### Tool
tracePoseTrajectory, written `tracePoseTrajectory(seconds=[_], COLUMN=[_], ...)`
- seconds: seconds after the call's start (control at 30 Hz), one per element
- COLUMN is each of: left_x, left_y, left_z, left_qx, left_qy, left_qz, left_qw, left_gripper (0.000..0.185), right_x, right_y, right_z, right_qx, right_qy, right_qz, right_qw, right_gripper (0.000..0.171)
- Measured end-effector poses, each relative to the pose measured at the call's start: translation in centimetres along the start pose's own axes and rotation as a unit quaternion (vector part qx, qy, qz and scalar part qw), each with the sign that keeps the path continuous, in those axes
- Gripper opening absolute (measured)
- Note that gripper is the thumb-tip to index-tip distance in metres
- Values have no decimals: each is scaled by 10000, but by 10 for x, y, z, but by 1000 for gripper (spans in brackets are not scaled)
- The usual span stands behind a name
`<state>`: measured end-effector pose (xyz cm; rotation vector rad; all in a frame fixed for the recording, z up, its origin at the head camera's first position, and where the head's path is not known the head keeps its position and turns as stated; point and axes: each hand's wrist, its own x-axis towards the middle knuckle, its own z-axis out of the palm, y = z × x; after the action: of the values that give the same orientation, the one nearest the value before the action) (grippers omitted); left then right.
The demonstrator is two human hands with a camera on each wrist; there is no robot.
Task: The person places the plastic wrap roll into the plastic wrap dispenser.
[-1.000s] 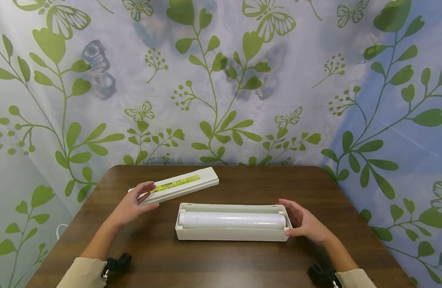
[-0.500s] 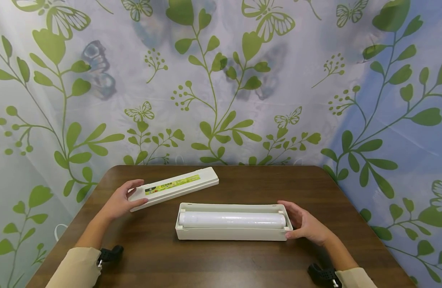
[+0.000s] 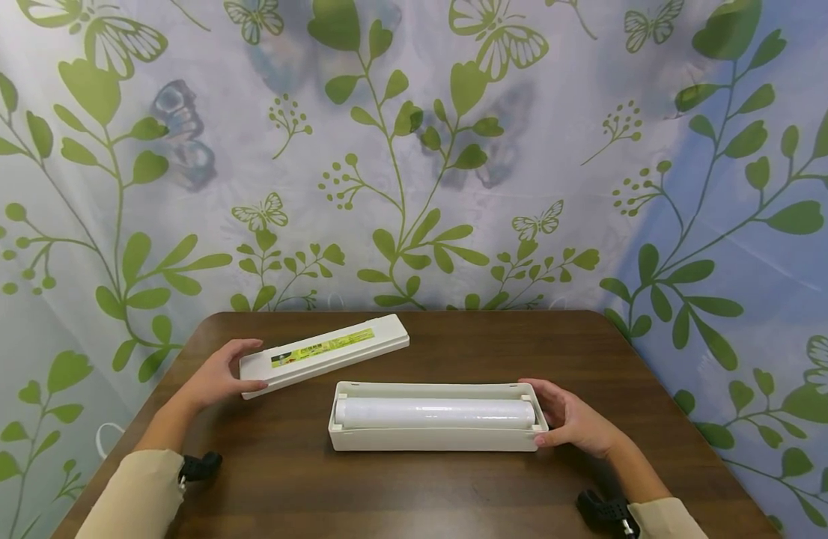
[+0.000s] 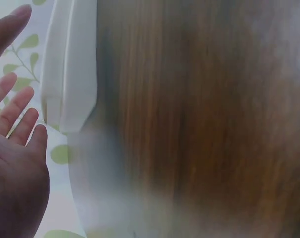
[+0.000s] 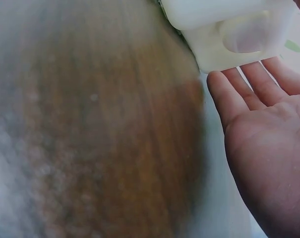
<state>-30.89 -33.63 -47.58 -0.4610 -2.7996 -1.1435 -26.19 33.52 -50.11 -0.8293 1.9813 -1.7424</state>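
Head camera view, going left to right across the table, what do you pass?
Left hand → lid with the yellow label → open tray holding the film roll → right hand, all on the brown table.

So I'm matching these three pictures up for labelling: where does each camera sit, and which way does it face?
Head: worn on the head, looking forward and down at the table, the lid and the tray with its roll; both forearms, left hand and right hand show.
Left wrist: on the left wrist, facing the lid's end; open fingers show.
Right wrist: on the right wrist, facing the tray's end; palm shows.
Shared: all three show the brown tabletop.
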Motion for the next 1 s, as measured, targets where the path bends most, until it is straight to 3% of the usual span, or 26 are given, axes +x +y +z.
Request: tracePoseTrajectory(seconds=[0.17,0.4,0.8,1.0], left_x=[1,-1,2,6], left_y=[-14,-26,-29,-27], left_z=[-3,-3,-6,-7], left_qx=[255,-35,376,447], left_qy=[-102,-352,-649,-738], left_qz=[-41,-214,-430,-370], left_qw=[9996,9991,9963,9956], left_gripper=[88,90,93,93], right_x=[1,1,1,-1], right_y=[4,5,3,2], right_z=[-2,-1,0,0], right_qx=[-30,21,61,90], right_qy=[-53,-102,-54,-111], right_qz=[-61,-102,-1,-103], right_qw=[10000,9999,10000,9998], right_gripper=[91,90,90,90])
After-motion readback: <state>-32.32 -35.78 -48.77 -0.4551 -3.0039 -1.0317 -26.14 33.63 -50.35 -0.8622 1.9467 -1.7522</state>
